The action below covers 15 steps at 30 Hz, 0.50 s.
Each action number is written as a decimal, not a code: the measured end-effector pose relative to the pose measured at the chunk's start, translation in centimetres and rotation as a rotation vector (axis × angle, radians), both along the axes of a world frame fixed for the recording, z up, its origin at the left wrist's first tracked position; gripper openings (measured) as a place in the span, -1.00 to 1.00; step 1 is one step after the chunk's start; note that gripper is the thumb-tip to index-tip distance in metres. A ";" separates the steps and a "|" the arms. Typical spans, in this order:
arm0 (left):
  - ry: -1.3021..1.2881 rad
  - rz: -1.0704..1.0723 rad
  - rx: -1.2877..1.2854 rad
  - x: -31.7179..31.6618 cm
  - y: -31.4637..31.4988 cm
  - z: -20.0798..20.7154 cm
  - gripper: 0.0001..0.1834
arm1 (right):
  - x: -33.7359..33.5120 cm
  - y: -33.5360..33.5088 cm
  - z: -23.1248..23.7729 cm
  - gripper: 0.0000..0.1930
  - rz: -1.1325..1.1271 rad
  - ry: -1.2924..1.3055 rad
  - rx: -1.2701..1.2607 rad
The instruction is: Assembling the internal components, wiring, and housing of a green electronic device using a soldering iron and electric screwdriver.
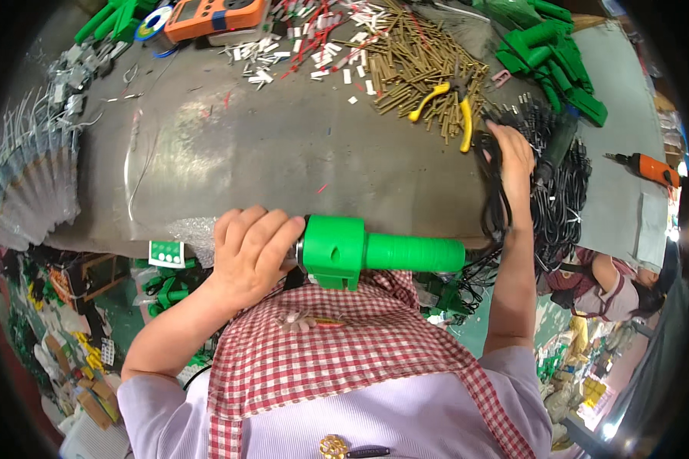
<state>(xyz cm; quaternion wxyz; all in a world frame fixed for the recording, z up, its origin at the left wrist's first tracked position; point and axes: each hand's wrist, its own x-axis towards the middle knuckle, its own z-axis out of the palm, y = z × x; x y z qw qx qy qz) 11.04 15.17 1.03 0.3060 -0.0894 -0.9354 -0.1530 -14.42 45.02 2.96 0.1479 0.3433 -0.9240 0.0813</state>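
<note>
My left hand [254, 256] is closed round the dark end of a green plastic tool housing [334, 249]. The housing lies level in front of the apron, just off the table's near edge, with its ribbed round handle pointing right. My right hand [513, 153] reaches forward to a heap of black cables [560, 187] on the right of the table. Its fingers curl at a looped black cable [494, 183] that hangs toward the near edge; the fingertips are partly hidden. Close beside that hand are yellow-handled pliers [465, 115], resting on a pile of brass-coloured rods [409, 65].
White connectors with red wires [314, 46] lie at the back. An orange meter [214, 17] and a solder spool [155, 30] stand at the back left. More green housings [551, 61] and an orange screwdriver [651, 170] are right. Bundled clear bags [34, 168] lie left; a person [608, 287] is behind.
</note>
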 end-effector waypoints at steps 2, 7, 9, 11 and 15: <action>0.069 0.033 -0.019 0.8 0.1 -0.9 -0.52 | -0.7 0.9 -1.4 -0.69 0.154 0.092 -0.217; 0.153 0.134 -0.022 2.6 0.1 -1.8 -0.47 | 0.1 1.7 -1.4 -0.68 -0.065 -0.553 -1.152; 0.026 0.121 -0.016 2.8 -0.3 -0.5 -0.36 | 0.8 0.6 1.0 -0.69 -0.332 -0.529 -1.228; -0.528 0.099 0.085 1.5 -0.4 2.5 -0.21 | 2.0 0.6 2.9 -0.65 -0.236 -0.640 -0.910; -0.483 -0.317 0.299 -1.4 2.9 7.6 -0.01 | 3.5 -3.7 6.1 -0.58 -0.056 -0.919 -1.083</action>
